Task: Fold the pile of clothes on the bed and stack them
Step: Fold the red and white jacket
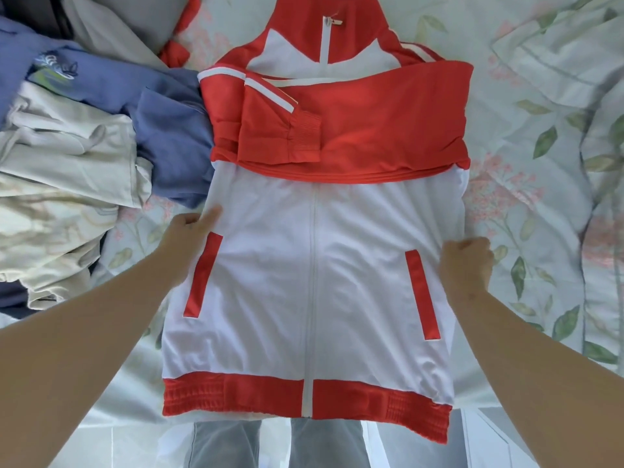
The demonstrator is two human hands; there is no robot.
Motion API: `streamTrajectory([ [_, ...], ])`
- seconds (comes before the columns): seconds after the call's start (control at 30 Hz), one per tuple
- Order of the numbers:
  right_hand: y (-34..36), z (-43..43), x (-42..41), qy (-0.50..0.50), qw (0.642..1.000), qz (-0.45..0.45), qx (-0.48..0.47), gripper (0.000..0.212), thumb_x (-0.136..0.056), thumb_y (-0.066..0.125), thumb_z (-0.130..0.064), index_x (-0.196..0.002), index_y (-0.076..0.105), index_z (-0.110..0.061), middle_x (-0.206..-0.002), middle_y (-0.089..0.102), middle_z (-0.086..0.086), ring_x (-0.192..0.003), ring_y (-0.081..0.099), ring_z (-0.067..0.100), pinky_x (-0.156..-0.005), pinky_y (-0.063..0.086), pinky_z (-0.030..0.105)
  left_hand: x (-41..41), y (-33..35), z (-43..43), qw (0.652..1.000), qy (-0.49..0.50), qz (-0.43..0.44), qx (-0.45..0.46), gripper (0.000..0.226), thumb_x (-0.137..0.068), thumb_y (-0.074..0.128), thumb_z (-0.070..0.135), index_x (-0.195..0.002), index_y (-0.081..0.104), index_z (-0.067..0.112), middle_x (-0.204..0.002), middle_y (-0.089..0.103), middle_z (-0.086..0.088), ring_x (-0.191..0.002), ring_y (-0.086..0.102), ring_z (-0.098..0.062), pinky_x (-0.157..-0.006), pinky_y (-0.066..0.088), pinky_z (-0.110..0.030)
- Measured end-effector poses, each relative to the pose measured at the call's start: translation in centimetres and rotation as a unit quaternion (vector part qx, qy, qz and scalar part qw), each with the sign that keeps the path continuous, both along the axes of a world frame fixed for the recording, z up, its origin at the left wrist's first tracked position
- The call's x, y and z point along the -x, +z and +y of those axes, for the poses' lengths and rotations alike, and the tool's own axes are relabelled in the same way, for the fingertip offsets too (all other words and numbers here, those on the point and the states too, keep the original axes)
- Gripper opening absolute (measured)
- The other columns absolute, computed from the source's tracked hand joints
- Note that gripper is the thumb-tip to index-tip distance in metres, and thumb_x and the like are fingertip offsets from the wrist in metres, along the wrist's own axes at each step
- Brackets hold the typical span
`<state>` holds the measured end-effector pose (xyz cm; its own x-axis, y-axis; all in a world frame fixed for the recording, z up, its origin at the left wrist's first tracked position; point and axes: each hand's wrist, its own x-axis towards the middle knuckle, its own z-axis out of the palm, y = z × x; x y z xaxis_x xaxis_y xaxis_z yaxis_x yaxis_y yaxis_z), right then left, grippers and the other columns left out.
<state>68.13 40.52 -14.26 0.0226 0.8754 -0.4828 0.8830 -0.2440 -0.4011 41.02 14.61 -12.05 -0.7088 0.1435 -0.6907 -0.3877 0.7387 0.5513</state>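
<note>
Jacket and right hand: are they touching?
Touching. The head view shows the right hand gripping the jacket at its white side edge, fingers curled round the fabric.

jacket (337,265) collar: cut by top edge | right hand (466,261): fingertips curled out of sight in jacket's side | left hand (184,234): fingertips partly hidden at jacket's edge | pile of clothes (67,146): runs off left edge | blue garment (101,82) print: too small to read
</note>
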Motion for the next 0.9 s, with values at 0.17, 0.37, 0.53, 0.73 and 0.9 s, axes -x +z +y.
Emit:
streamTrajectory([
  [0.17,0.0,2.3,4.5,0.003,0.997,0.067,-0.022,0.046,-0.092,0.052,-0.035,-0.131,0.04,-0.012,-0.13,0.046,0.016,-0.116,0.046,0.034,-0.094,0.04,0.045,3.6,-0.7,4.1,0.989,0.115,-0.07,-0.06,0.04,-0.093,0.043,0.055,-0.09,0.065,0.021,-0.094,0.067,0.0,-0.087,0.063,-0.017,-0.082,0.051,-0.03],
  [0.37,-1.3,5.4,4.7,-0.044,0.995,0.072,-0.047,0.011,-0.093,0.043,-0.016,-0.102,0.048,-0.012,-0.095,0.046,0.009,-0.088,0.044,0.023,-0.075,0.034,0.032,4.7,-0.7,3.0,0.991,0.111,0.039,-0.06,0.022,-0.085,0.068,0.021,-0.067,0.057,0.018,-0.067,0.057,0.0,-0.068,0.052,-0.019,-0.063,0.045,-0.028],
  [0.53,-1.4,5.0,4.4,-0.071,0.993,0.085,-0.043,0.011,-0.093,0.044,-0.018,-0.102,0.043,-0.012,-0.092,0.046,0.005,-0.086,0.042,0.024,-0.073,0.035,0.032,5.4,-0.8,1.4,0.986,0.146,0.008,-0.085,0.022,-0.085,0.069,0.028,-0.074,0.053,0.017,-0.07,0.051,-0.002,-0.059,0.048,-0.016,-0.054,0.042,-0.026],
  [0.73,-0.3,3.8,2.6,-0.042,0.997,0.022,-0.057,0.02,-0.095,0.043,-0.018,-0.112,0.049,-0.01,-0.104,0.051,0.015,-0.098,0.051,0.034,-0.086,0.042,0.044,4.5,-1.4,1.5,0.981,0.089,0.17,0.007,0.027,-0.084,0.066,0.026,-0.07,0.043,0.021,-0.066,0.04,0.003,-0.061,0.039,-0.018,-0.05,0.036,-0.028],
  [0.9,1.2,-1.0,0.8,0.234,0.947,-0.101,-0.195,0.039,-0.081,0.062,-0.012,-0.119,0.054,-0.009,-0.127,0.047,0.022,-0.111,0.044,0.043,-0.093,0.031,0.049,0.1,-0.6,0.6,0.946,-0.073,0.262,0.175,0.068,-0.078,0.073,0.027,-0.135,0.038,0.015,-0.14,0.036,-0.011,-0.122,0.038,-0.032,-0.098,0.032,-0.047],
])
